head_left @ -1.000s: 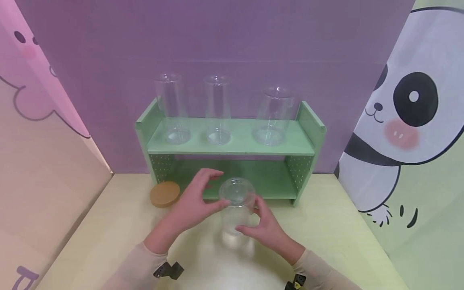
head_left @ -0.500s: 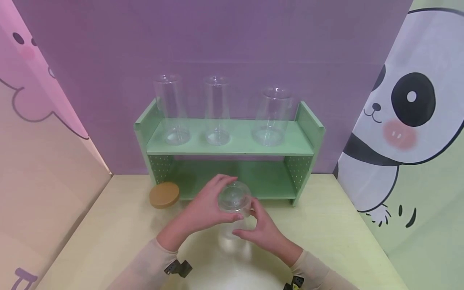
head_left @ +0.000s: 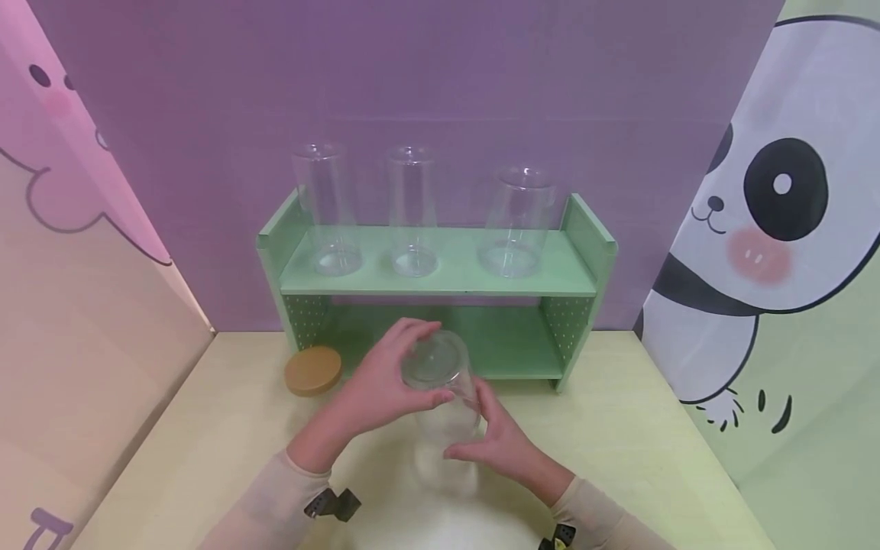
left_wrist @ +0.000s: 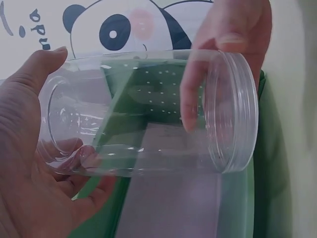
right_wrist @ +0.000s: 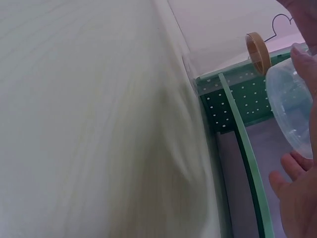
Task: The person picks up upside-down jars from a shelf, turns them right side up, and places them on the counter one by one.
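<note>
Both hands hold a clear, tall plastic jar [head_left: 443,416] in front of the green shelf, its upper end leaning to the left. My left hand [head_left: 378,386] grips that upper end, thumb on the near side and fingers round the back. Lower down, my right hand [head_left: 505,435] holds the jar's right side between thumb and fingers. In the left wrist view the left hand curls round the rounded base end of the jar [left_wrist: 148,153], and fingers of the right hand [left_wrist: 237,25] lie by the wider, ridged end. The right wrist view catches just part of the jar [right_wrist: 290,106].
On the upper board of the green two-tier shelf [head_left: 440,284] stand a tall clear jar [head_left: 337,260], a narrower one [head_left: 415,263] and a wide, shorter one [head_left: 510,260]. A brown round lid [head_left: 312,370] tops a faint clear container left of the left hand, on the pale table [head_left: 227,435].
My left hand came from beside the jar to close round its upper end. The jar then tipped left and rose slightly, while the right hand stayed near its lower side.
</note>
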`<state>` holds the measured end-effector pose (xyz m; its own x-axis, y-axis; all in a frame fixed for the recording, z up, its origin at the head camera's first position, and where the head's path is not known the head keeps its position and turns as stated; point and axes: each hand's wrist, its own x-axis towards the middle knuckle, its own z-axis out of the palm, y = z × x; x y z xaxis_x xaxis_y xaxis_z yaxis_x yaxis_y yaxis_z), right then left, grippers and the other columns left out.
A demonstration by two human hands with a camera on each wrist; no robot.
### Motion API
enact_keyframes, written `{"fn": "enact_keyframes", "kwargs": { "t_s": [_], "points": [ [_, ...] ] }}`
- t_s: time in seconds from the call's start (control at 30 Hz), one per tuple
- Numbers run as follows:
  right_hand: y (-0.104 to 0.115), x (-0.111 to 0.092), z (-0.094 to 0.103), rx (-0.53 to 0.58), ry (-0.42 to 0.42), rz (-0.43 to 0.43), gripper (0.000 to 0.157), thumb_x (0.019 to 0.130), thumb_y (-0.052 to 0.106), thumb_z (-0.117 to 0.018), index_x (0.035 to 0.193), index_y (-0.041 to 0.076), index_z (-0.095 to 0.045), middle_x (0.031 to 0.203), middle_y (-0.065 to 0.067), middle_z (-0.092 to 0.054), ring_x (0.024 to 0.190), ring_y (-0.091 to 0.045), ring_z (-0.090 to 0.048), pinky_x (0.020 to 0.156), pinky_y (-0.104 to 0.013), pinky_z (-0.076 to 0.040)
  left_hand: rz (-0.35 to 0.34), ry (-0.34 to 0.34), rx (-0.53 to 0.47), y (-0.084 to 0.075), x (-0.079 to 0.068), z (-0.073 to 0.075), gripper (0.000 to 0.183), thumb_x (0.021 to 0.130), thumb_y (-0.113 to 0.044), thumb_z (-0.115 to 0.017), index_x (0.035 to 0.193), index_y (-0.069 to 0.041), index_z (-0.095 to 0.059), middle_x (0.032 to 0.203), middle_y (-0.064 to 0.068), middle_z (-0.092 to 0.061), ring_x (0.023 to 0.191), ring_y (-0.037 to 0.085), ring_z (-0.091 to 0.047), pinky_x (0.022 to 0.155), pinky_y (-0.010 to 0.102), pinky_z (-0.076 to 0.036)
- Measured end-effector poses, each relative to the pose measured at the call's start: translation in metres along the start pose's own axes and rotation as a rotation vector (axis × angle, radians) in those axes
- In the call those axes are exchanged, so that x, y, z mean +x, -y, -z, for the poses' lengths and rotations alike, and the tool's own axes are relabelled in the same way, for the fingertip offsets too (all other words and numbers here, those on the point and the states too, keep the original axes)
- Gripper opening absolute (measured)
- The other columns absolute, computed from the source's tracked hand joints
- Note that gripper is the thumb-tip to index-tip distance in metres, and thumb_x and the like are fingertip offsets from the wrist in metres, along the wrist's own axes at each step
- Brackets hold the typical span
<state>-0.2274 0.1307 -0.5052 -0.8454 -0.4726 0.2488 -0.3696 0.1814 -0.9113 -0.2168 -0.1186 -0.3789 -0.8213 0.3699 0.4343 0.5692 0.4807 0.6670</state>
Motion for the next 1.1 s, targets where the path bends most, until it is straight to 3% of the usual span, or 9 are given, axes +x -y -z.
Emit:
{"fn": "enact_keyframes", "kwargs": {
  "t_s": [0.23, 0.43, 0.6, 0.77, 0.87, 0.93, 1.1],
  "points": [
    [0.002, 0.0, 0.001, -0.034, -0.019, -0.04, 0.108, 0.083, 0.019, -0.099, 0.169, 0.026, -0.035, 0.169, -0.006, -0.046, 0.153, -0.04, -0.046, 0.123, -0.074, -0.036, 0.003, -0.003, -0.014, 0.0, -0.002, 0.007, 0.092, 0.083, -0.038, -0.098, 0.161, -0.015, -0.055, 0.15, -0.001, -0.056, 0.132, 0.024, -0.061, 0.11, 0.05, -0.058],
    [0.004, 0.0, 0.015, -0.045, -0.025, -0.053, 0.106, 0.081, 0.022, -0.1, 0.167, 0.021, -0.038, 0.159, -0.009, -0.055, 0.142, -0.034, -0.054, 0.116, -0.06, -0.047, 0.018, -0.005, -0.056, 0.008, -0.01, 0.016, 0.088, 0.086, -0.033, -0.097, 0.161, -0.016, -0.054, 0.151, 0.001, -0.056, 0.136, 0.026, -0.06, 0.112, 0.05, -0.058],
    [0.006, 0.001, 0.034, 0.007, 0.002, 0.033, 0.099, 0.085, 0.008, -0.094, 0.166, 0.016, -0.039, 0.159, -0.013, -0.054, 0.147, -0.038, -0.052, 0.121, -0.054, -0.044, 0.069, 0.019, -0.117, 0.021, -0.02, 0.023, 0.088, 0.089, -0.029, -0.096, 0.164, -0.019, -0.05, 0.15, 0.001, -0.055, 0.14, 0.026, -0.055, 0.115, 0.053, -0.055],
    [0.012, 0.004, 0.051, 0.055, 0.035, 0.139, 0.093, 0.09, -0.003, -0.084, 0.168, 0.011, -0.035, 0.157, -0.022, -0.052, 0.14, -0.048, -0.058, 0.116, -0.035, -0.052, 0.108, 0.055, -0.136, 0.035, -0.03, 0.022, 0.09, 0.089, -0.027, -0.094, 0.165, -0.015, -0.046, 0.145, 0.007, -0.057, 0.131, 0.03, -0.06, 0.109, 0.051, -0.059],
    [0.018, 0.006, 0.057, 0.103, 0.069, 0.19, 0.09, 0.094, -0.005, -0.078, 0.169, 0.006, -0.03, 0.156, -0.031, -0.05, 0.135, -0.044, -0.063, 0.107, -0.037, -0.06, 0.122, 0.079, -0.161, 0.045, -0.035, 0.017, 0.092, 0.088, -0.025, -0.095, 0.165, -0.015, -0.045, 0.144, 0.008, -0.057, 0.132, 0.03, -0.059, 0.11, 0.05, -0.059],
    [0.022, 0.008, 0.061, 0.121, 0.086, 0.214, 0.088, 0.096, -0.005, -0.076, 0.17, 0.004, -0.028, 0.157, -0.034, -0.047, 0.134, -0.049, -0.063, 0.104, -0.04, -0.062, 0.134, 0.099, -0.19, 0.051, -0.039, 0.014, 0.093, 0.088, -0.025, -0.095, 0.165, -0.017, -0.044, 0.144, 0.01, -0.057, 0.135, 0.033, -0.058, 0.112, 0.053, -0.058],
    [0.025, 0.012, 0.068, 0.084, 0.082, 0.257, 0.086, 0.096, -0.006, -0.074, 0.171, 0.005, -0.031, 0.159, -0.03, -0.039, 0.143, -0.056, -0.049, 0.113, -0.038, -0.056, 0.18, 0.127, -0.156, 0.058, -0.043, 0.005, 0.093, 0.085, -0.031, -0.098, 0.162, -0.021, -0.046, 0.15, 0.013, -0.058, 0.138, 0.039, -0.059, 0.115, 0.064, -0.052]
  ]
}}
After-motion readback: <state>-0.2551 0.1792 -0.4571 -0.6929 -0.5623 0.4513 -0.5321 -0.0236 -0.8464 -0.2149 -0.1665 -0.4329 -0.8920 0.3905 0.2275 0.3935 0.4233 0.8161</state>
